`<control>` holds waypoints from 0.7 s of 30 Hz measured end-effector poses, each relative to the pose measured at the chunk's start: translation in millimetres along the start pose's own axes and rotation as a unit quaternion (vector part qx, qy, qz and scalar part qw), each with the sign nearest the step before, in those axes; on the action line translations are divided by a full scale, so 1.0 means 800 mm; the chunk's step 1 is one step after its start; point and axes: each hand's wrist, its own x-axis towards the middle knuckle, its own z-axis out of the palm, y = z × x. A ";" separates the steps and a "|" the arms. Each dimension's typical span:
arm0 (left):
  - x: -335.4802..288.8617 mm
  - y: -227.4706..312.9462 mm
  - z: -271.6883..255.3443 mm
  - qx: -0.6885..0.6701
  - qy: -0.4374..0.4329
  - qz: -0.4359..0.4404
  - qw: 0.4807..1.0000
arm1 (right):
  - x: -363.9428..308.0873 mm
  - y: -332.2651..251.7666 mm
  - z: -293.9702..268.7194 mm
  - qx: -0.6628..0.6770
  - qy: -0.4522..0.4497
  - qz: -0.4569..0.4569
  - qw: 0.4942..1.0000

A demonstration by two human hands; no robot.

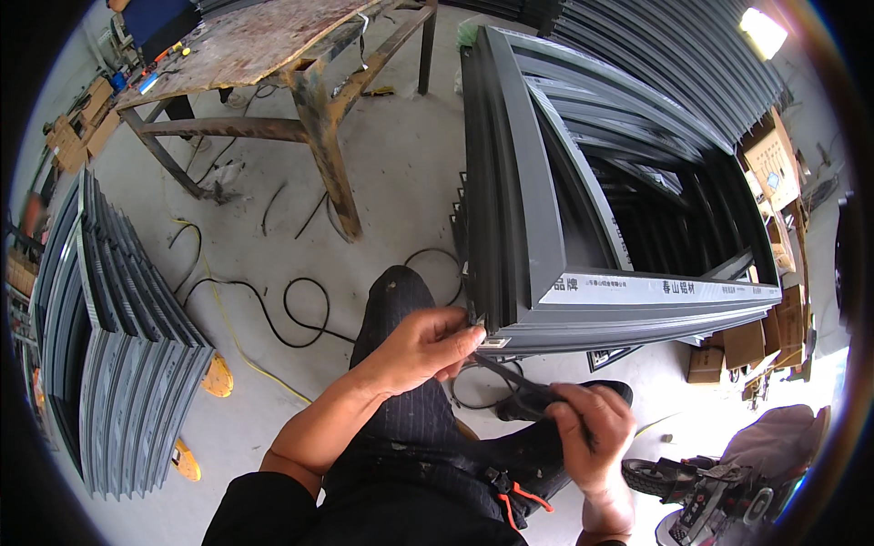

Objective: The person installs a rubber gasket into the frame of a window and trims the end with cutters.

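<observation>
A stack of dark grey metal frames (pixel 546 218) with white printed film along the edges stands in front of me, to the right. My left hand (pixel 423 346) is closed in a pinch at the stack's near left corner; what lies between the fingertips is too small to make out. Fingers curled, my right hand (pixel 596 428) grips a thin dark strip (pixel 510 375). The strip slants up from this hand towards the corner, ending close under my left fingers. Pliers with red-orange handles (pixel 514 500) lie against my lap.
More grey frames (pixel 137 391) stand at the left, with yellow feet showing beneath. A worn table (pixel 246 41) with rusty legs stands at the back left. Black cables (pixel 300 318) loop over the floor. Cardboard boxes (pixel 774 332) and a small wheeled vehicle (pixel 719 491) are at the right.
</observation>
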 end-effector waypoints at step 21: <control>-0.014 -0.016 0.021 -0.058 -0.009 0.027 0.998 | 0.046 0.035 0.008 -0.223 0.095 -0.212 0.947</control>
